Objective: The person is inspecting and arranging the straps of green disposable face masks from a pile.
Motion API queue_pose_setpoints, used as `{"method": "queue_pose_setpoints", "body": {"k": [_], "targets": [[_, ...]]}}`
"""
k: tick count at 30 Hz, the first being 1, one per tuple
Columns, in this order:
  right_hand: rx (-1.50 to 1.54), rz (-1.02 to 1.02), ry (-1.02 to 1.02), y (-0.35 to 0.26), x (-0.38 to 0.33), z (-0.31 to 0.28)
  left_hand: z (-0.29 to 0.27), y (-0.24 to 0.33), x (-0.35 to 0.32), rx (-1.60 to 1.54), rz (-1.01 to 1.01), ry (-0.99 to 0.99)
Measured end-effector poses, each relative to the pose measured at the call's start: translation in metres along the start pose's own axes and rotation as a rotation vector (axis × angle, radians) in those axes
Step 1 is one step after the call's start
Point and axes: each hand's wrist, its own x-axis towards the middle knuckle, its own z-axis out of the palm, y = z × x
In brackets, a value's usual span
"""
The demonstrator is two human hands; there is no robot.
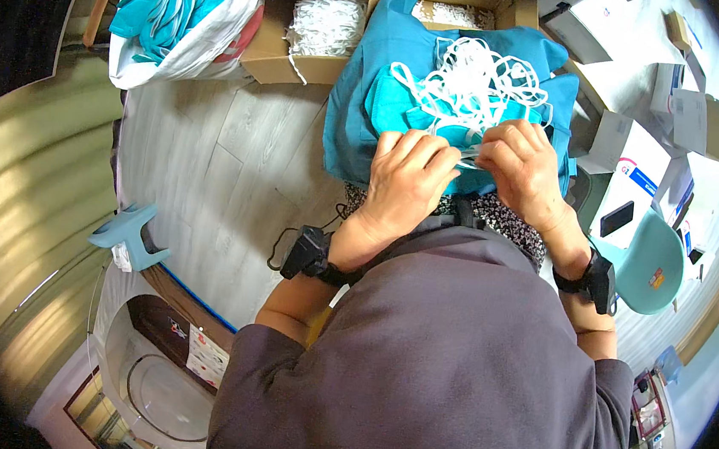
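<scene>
Both of my hands are closed close together over my lap, with a short piece of white strap (469,155) running between them. My left hand (409,180) pinches its near end with thumb and fingers. Opposite it, my right hand (525,172) grips the strap with curled fingers. Just beyond the fingers lie teal fabric pieces (391,107), partly covered by a loose tangle of white straps (475,81). These rest on a blue cloth (349,129) spread over my lap. Whether the held strap is joined to a teal piece is hidden by my fingers.
At the far left stands a white bag (129,67) full of teal pieces with white edges. Beside it, a cardboard box (271,67) holds a heap of white straps (330,21). White boxes (631,154), a phone (616,219) and a light-blue chair (654,259) are on the right.
</scene>
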Motion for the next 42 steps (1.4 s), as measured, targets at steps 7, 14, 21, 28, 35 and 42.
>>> {"method": "queue_pose_setpoints", "body": {"k": [7,14,21,28,35,42], "targets": [[-0.074,0.006,-0.036,-0.004,-0.005,0.004,0.009,-0.003,0.003,0.034,0.031,-0.09],[-0.126,0.047,0.032,0.003,-0.017,-0.002,0.006,-0.004,-0.001,-0.183,0.004,0.009],[0.151,0.567,0.045,0.045,-0.057,-0.047,-0.024,-0.001,-0.007,-0.21,0.061,0.013],[0.761,0.679,-0.197,-0.017,0.0,-0.022,-0.005,0.011,0.007,-0.216,0.191,-0.014],[0.154,0.765,0.282,0.039,-0.021,0.001,-0.009,0.023,0.001,-0.392,0.194,-0.007],[-0.316,0.453,0.026,0.033,-0.001,-0.016,-0.018,0.015,0.011,-0.319,0.075,-0.118]]}}
